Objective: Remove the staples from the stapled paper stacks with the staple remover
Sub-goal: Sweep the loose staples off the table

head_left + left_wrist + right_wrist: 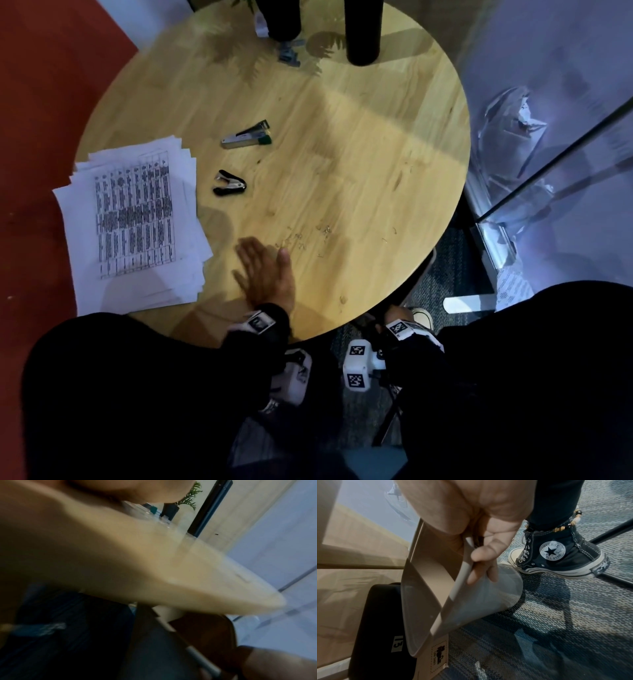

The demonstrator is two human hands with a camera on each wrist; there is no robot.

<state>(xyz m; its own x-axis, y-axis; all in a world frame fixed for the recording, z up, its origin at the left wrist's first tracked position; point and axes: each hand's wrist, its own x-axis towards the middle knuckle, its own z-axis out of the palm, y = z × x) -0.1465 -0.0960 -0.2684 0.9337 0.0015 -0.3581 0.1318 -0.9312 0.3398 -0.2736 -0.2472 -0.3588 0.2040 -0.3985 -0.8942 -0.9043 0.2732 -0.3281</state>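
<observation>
Fingers [247,251] of the left hand [265,274] lie straight and flat on the round wooden worktop [342,154], palm down, holding nothing. The right hand [476,524] is down below the worktop's near edge, its fingers [485,551] and thumb curled round the rim of a pale tray-like dish [426,588], which it holds tilted, close under the edge; in the head view only the top of that hand [399,313] shows past the rim.

Taking the left hand as the mark: loose staples [308,236] lie scattered on the wood just beyond and to the right of its fingertips. The staple remover [229,183], black with metal claws, lies further out and a little to the left, apart from the hand and untouched. Beyond the remover lies a stapler [246,135] with a green end. To the left of the hand sits the stack of printed paper [133,219], its sheets fanned unevenly and hanging over the worktop's left edge; whether any are stapled I cannot tell. At the far side of the worktop stand two dark cylinders [363,31].

Near the right hand, on the carpet [556,615], is a dark high-top sneaker [559,555].
</observation>
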